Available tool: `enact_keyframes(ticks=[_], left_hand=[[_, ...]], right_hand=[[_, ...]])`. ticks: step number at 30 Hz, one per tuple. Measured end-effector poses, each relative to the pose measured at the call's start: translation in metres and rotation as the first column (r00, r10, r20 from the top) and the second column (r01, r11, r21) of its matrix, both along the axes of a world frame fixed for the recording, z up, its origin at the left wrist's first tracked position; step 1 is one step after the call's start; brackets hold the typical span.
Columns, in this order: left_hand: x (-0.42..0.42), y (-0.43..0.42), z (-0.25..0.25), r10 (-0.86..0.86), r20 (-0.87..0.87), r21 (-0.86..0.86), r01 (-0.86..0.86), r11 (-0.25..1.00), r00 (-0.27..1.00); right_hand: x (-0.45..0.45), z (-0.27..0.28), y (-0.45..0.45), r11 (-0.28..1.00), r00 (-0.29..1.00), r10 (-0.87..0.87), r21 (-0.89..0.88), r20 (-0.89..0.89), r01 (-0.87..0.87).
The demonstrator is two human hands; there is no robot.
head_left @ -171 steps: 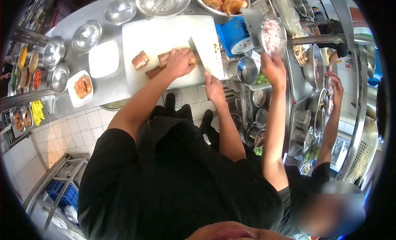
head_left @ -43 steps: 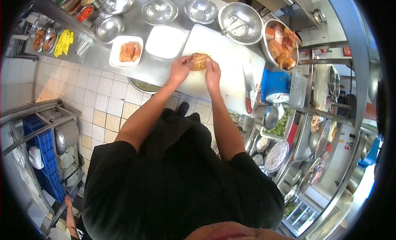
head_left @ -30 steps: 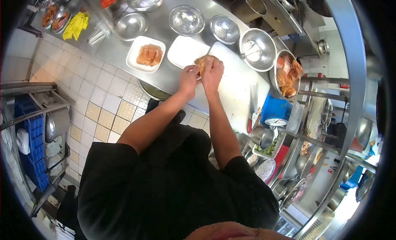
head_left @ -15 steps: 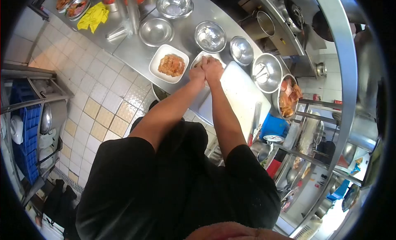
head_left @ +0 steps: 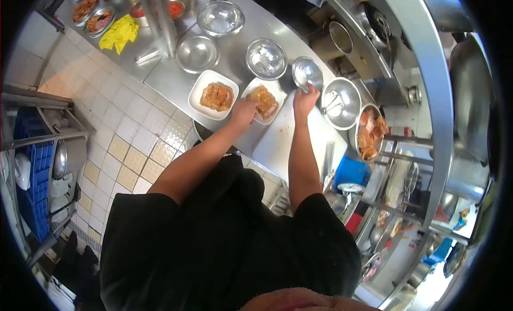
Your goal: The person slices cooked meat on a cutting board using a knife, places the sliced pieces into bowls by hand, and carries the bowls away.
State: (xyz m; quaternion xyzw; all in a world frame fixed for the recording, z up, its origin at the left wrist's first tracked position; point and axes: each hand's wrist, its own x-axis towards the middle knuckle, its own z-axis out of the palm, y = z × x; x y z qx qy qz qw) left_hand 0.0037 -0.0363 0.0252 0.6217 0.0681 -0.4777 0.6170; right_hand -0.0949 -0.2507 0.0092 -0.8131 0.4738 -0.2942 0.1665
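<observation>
My left hand (head_left: 244, 112) rests at the left side of a white square dish (head_left: 274, 118), its fingers touching browned, sliced meat (head_left: 264, 101) inside. Thumb and fingers look apart, partly hidden against the meat. My right hand (head_left: 305, 101) pinches the near rim of a small metal bowl (head_left: 306, 70), just beyond the white cutting board (head_left: 291, 133). Left of my left hand stands a second white square dish (head_left: 195, 103) with similar sliced meat (head_left: 217, 96).
Metal bowls (head_left: 266, 59) line the steel counter (head_left: 160, 78). A large bowl of meat pieces (head_left: 368, 132) stands right, past a bowl with utensils (head_left: 342, 102). A knife (head_left: 328, 157) lies on the board's right edge beside a blue scale (head_left: 351, 173). A yellow cloth (head_left: 119, 34) lies far left.
Both hands were together over the second dish. My right hand has moved right to the small bowl's rim; my left hand has drawn back to the dish's left side, uncovering the meat.
</observation>
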Motion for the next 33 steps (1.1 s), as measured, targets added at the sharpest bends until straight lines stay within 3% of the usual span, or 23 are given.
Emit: enact_keyframes(ticks=[1,2,5,6,7,9,10,12,15,17,18,21,22,25,27,28,30,32,33], left_hand=[[0.010,0.002,0.004,-0.062,0.207,0.047,0.054,0.997,0.976],[0.028,-0.014,-0.026,-0.027,0.463,0.091,-0.017,0.996,0.886],[0.075,-0.048,0.009,-0.034,0.575,0.232,-0.123,0.965,0.817],[0.094,-0.072,-0.024,-0.266,0.530,0.404,0.036,0.914,0.805],[0.098,-0.082,-0.014,-0.332,0.526,0.482,0.046,0.875,0.783],[0.119,-0.112,-0.091,-0.299,0.631,0.425,0.003,0.905,0.716],[0.126,-0.117,-0.112,-0.267,0.663,0.376,-0.003,0.927,0.700],[0.132,-0.093,-0.077,-0.143,0.660,0.181,0.029,0.983,0.738],[0.145,-0.035,0.002,0.069,0.525,0.050,-0.112,0.992,0.848],[0.166,-0.015,0.021,0.233,0.502,-0.059,-0.236,0.970,0.833],[0.180,-0.009,0.025,0.313,0.483,-0.113,-0.297,0.948,0.818],[0.234,0.000,0.006,0.210,0.581,-0.005,-0.255,0.967,0.787],[0.239,0.000,0.001,0.319,0.436,-0.142,-0.286,0.948,0.841],[0.250,0.029,0.014,-0.210,0.679,0.298,-0.003,0.955,0.703],[0.244,0.045,0.005,-0.093,0.781,0.206,-0.113,0.972,0.617],[0.233,0.060,0.007,-0.022,0.762,0.151,-0.144,0.978,0.647],[0.195,0.103,0.001,-0.050,0.810,0.177,-0.163,0.971,0.585],[0.159,0.147,-0.034,-0.209,0.812,0.292,-0.069,0.954,0.544],[0.138,0.163,-0.056,-0.208,0.727,0.308,-0.041,0.950,0.654]], right_hand=[[-0.001,-0.007,-0.013,1.000,0.999,-0.014,-0.008,-0.052,0.014],[-0.002,-0.013,-0.022,1.000,0.994,0.009,-0.019,-0.106,-0.012],[-0.009,-0.029,-0.044,0.995,0.967,0.096,-0.003,-0.238,-0.100],[-0.008,-0.033,-0.049,0.991,0.953,0.131,0.015,-0.274,-0.132],[-0.010,-0.038,-0.052,0.986,0.972,0.149,-0.041,-0.184,-0.160],[-0.012,-0.042,-0.057,0.971,0.982,0.189,-0.148,-0.008,-0.188],[-0.007,-0.040,-0.060,0.977,0.978,0.197,-0.092,0.069,-0.190],[0.001,-0.032,-0.063,0.983,0.958,0.176,0.017,0.226,-0.184],[0.035,0.031,-0.013,0.981,0.921,0.178,0.014,0.347,-0.195],[0.064,0.046,0.002,0.941,0.811,0.270,0.036,0.519,-0.337],[0.080,0.058,0.011,0.930,0.813,0.326,-0.010,0.482,-0.367],[0.138,0.084,0.038,0.884,0.762,0.433,-0.062,0.482,-0.464],[0.157,0.089,0.045,0.856,0.736,0.497,-0.119,0.459,-0.503],[0.207,0.087,0.052,0.767,0.698,0.633,-0.147,0.336,-0.625],[0.213,0.086,0.056,0.707,0.650,0.699,-0.154,0.300,-0.690],[0.199,0.086,0.057,0.733,0.680,0.657,-0.068,0.326,-0.677],[0.172,0.086,0.049,0.772,0.740,0.562,0.086,0.369,-0.630],[0.110,0.081,0.041,0.748,0.833,0.387,0.392,0.396,-0.535],[0.075,0.067,0.036,0.787,0.892,0.352,0.427,0.283,-0.445]])
